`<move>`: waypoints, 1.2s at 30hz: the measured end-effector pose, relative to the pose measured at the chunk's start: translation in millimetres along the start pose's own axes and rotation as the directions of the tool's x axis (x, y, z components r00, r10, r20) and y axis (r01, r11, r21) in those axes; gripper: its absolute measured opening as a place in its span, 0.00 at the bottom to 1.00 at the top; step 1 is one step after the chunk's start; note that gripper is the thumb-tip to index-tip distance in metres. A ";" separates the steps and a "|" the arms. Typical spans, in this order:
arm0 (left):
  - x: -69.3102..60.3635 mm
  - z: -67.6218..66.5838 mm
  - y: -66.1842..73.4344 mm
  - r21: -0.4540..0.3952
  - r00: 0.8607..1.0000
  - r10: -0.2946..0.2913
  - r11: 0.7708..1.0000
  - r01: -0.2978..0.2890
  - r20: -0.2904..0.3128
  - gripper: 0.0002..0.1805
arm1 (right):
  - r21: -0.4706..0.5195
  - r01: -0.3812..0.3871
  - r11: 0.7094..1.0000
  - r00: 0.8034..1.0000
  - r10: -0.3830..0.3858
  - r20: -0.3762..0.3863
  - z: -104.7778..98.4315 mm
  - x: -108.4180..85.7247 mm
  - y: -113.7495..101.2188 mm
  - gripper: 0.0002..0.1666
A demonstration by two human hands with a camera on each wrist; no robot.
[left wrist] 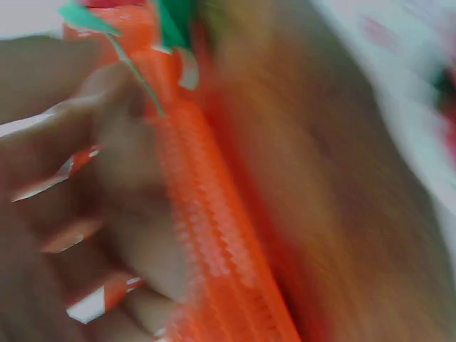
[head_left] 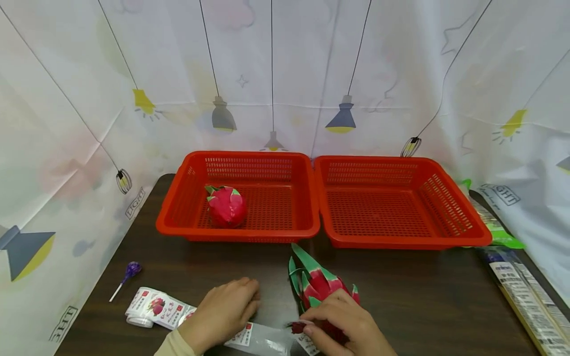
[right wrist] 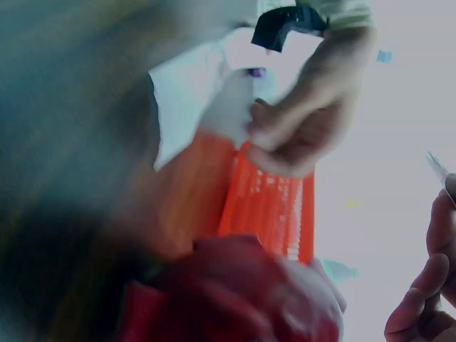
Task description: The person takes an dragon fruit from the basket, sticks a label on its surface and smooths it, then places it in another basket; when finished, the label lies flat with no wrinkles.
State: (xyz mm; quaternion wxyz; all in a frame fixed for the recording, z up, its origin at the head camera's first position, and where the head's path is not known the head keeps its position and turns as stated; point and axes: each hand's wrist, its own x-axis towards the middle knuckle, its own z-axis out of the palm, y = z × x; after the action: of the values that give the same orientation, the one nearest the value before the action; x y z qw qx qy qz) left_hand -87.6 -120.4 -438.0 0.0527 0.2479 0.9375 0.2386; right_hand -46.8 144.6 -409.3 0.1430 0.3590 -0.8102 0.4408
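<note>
In the head view, the dragon fruit point(head_left: 321, 283) lies at lower centre, leafy end pointing up the frame, with the right hand point(head_left: 340, 324) against its lower part; thumb and forefinger pinch a small pale piece point(head_left: 307, 322), probably a label, beside the dark stub. If it is sticky, it could fold or catch on skin because so little of it is free. The left hand point(head_left: 224, 311), lower left of centre, lies over the label strip point(head_left: 166, 311), its fingers bent down; I cannot tell whether they grip anything. A sideways drag there might pull the strip askew. A second fruit point(head_left: 228, 207) sits in the left red basket at upper centre

In the left wrist view, blurred fingers fill the left; their hold is unreadable

In the right wrist view, red fruit looms at bottom centre; its curved surface could make a label wrinkle or lift
</note>
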 end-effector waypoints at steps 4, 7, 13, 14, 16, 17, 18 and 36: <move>10.7 -13.8 25.3 -0.264 0.975 0.141 0.947 -0.182 -0.169 0.06 | -0.020 0.001 1.000 0.994 -0.003 -0.110 -7.9 1.8 1.8 0.25; 17.3 -21.9 45.1 -0.381 0.947 0.244 0.871 -0.309 -0.210 0.05 | -0.010 -0.021 1.000 0.987 0.019 -0.157 -13.1 0.7 2.4 0.25; 31.0 -24.2 68.4 -0.432 0.919 0.353 0.811 -0.395 -0.177 0.07 | 0.000 -0.078 0.997 0.978 0.076 -0.195 -19.0 -7.9 3.7 0.26; 33.0 -23.2 69.8 -0.453 0.921 0.349 0.802 -0.390 -0.174 0.07 | 0.000 -0.089 0.996 0.975 0.087 -0.204 -19.1 -10.1 4.2 0.26; 36.3 -20.8 71.4 -0.496 0.928 0.331 0.785 -0.372 -0.172 0.06 | -0.008 -0.122 0.992 0.969 0.118 -0.219 -19.2 -15.2 5.4 0.25; 37.8 -19.4 72.1 -0.514 0.933 0.318 0.779 -0.360 -0.170 0.07 | -0.015 -0.143 0.990 0.965 0.136 -0.224 -19.2 -17.9 6.0 0.25; 39.5 -17.4 72.9 -0.530 0.938 0.303 0.775 -0.345 -0.167 0.07 | -0.014 -0.155 0.988 0.961 0.147 -0.232 -18.9 -20.6 7.2 0.24; 86.4 34.3 85.0 -0.467 0.989 -0.030 0.883 -0.043 -0.148 0.14 | 0.098 -0.655 0.750 0.729 0.660 -0.182 -14.2 -26.3 26.0 0.12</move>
State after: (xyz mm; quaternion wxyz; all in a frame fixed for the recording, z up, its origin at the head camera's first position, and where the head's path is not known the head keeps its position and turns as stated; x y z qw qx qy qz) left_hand -118.0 1.2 -426.2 0.0394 0.2121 0.8524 0.4764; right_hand -48.0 177.3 -431.5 0.0556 0.0039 -0.8594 0.5082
